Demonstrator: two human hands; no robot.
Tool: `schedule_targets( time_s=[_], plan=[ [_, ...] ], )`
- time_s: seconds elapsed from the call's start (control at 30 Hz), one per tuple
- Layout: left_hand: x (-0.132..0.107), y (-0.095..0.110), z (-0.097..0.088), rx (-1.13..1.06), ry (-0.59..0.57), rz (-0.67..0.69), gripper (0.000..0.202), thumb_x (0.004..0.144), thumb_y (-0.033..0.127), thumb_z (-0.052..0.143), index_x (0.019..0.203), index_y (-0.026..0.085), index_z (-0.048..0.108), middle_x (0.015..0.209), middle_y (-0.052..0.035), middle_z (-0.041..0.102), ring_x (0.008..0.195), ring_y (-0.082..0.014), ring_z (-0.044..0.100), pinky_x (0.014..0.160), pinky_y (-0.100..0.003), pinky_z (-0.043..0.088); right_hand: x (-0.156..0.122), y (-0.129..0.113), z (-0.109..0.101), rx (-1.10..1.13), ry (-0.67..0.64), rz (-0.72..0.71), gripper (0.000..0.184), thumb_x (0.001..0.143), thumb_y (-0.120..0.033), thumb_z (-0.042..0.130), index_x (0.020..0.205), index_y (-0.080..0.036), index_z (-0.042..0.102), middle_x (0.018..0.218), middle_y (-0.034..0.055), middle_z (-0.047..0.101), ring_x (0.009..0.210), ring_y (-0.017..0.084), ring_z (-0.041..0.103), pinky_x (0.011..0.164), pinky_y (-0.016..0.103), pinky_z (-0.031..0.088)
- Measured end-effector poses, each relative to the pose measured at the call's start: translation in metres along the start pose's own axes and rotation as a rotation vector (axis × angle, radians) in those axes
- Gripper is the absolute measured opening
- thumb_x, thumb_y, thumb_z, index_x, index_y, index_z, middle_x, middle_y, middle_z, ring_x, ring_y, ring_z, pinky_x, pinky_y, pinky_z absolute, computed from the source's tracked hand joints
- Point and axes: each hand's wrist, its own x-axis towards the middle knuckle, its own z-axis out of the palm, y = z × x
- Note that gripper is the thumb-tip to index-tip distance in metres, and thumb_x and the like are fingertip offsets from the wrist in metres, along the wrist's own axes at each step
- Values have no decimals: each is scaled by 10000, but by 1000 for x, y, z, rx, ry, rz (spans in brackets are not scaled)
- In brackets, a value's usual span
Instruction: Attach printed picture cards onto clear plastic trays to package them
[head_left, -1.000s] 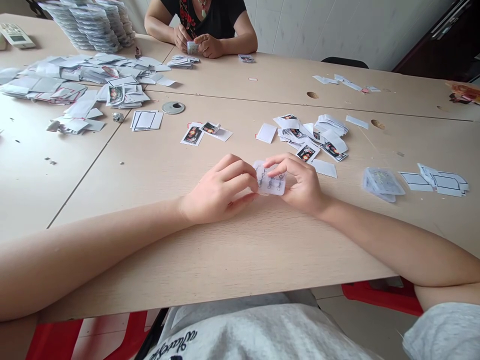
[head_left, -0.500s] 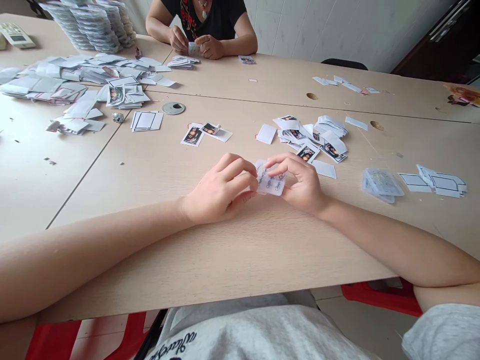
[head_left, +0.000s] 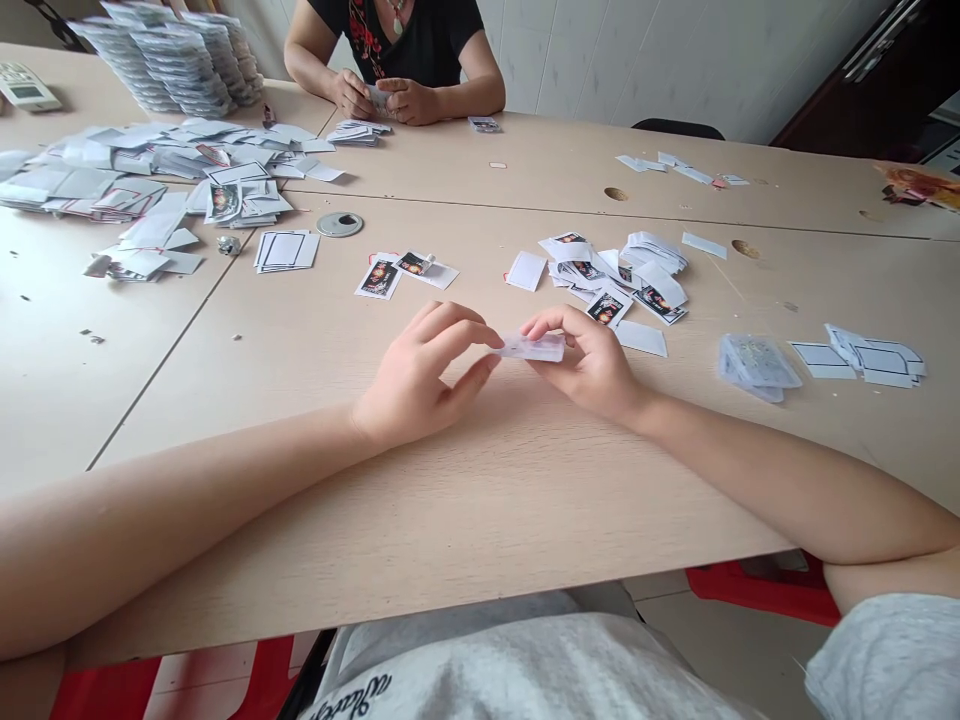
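Note:
Between my two hands is a small clear plastic packet (head_left: 531,347), held tilted nearly edge-on above the table. My left hand (head_left: 433,372) pinches its left end between thumb and fingertips. At the other end my right hand (head_left: 589,362) grips it, thumb below and fingers on top. What lies inside the packet cannot be made out at this angle. Just beyond my right hand lies a loose heap of white and dark printed cards (head_left: 611,275). Further right is a stack of similar clear packets (head_left: 757,362).
White cards with dark borders (head_left: 862,355) lie at the right. Two printed cards (head_left: 401,272) and a bordered card stack (head_left: 286,250) lie ahead. Back left are a big paper pile (head_left: 172,160) and tall packet stacks (head_left: 172,65). Across the table sits a co-worker (head_left: 397,60), hands on a small item.
The packet has turned from showing its broad face, with small dark shapes, to nearly edge-on. It and both hands have shifted slightly. The co-worker's hands moved a little too.

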Motion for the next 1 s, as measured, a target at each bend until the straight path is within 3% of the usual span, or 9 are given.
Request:
schedule_targets(
  time_s=[0.17,0.4,0.47,0.53,0.6,0.67,0.77,0.87,1.0],
  plan=[
    [1,-6,1,58,146,37,18,818,174,613,831,183,620,770,-27,622,703,-123,569,624,-256,468,-1,6,4,58,42,176,349,835,-375,634,1116,-202,520,1086,73,629,974,196,612,836,350,526],
    [-4,-3,1,79,-93,216,55,830,220,613,787,198,587,757,-20,641,697,-126,570,605,-234,435,3,9,3,-359,164,110,636,785,-509,644,1297,-188,446,1346,142,468,1235,281,457,1003,454,400],
    [-3,-2,0,71,-142,203,69,849,217,580,786,190,574,780,-30,645,692,-122,572,613,-231,436,0,-1,3,-499,189,-48,426,820,-458,612,1145,-188,559,1216,121,558,1147,253,515,972,422,396],
    [-3,-2,-1,72,-168,233,87,860,213,556,778,187,563,759,-27,636,661,-112,566,618,-230,435,-6,-10,4,-569,111,-218,195,859,-365,576,792,-186,609,824,52,635,808,174,593,815,347,425],
    [-2,-1,-1,85,-182,298,95,863,212,548,771,189,555,712,-16,620,615,-105,551,603,-231,427,-12,-15,6,-577,-7,-331,401,893,-291,527,517,-165,464,498,-8,490,500,99,458,610,285,369],
    [-2,0,-1,97,-168,339,108,860,211,550,754,191,542,657,-2,598,572,-102,531,576,-231,412,-15,-17,8,-569,-97,-335,473,916,-275,487,462,-160,423,427,-12,436,432,89,394,528,276,315],
    [-2,1,-1,97,-129,313,170,857,214,554,698,189,500,597,15,560,525,-94,499,550,-231,398,-14,-15,11,-634,-163,-215,341,942,-375,438,863,-135,667,845,92,679,818,190,613,761,328,433],
    [-2,1,0,88,-136,271,213,859,232,552,666,186,475,588,19,553,512,-87,487,549,-229,398,-10,-10,12,-725,-238,-79,631,960,-494,336,1390,-36,393,1421,195,406,1339,316,345,1066,518,261],
    [-3,-1,1,91,-199,252,226,870,261,538,663,185,490,594,15,566,529,-91,505,564,-232,407,-10,-4,11,-683,-420,-5,638,967,-507,300,1443,-82,332,1506,120,289,1413,262,231,1133,477,211]
  ],
)
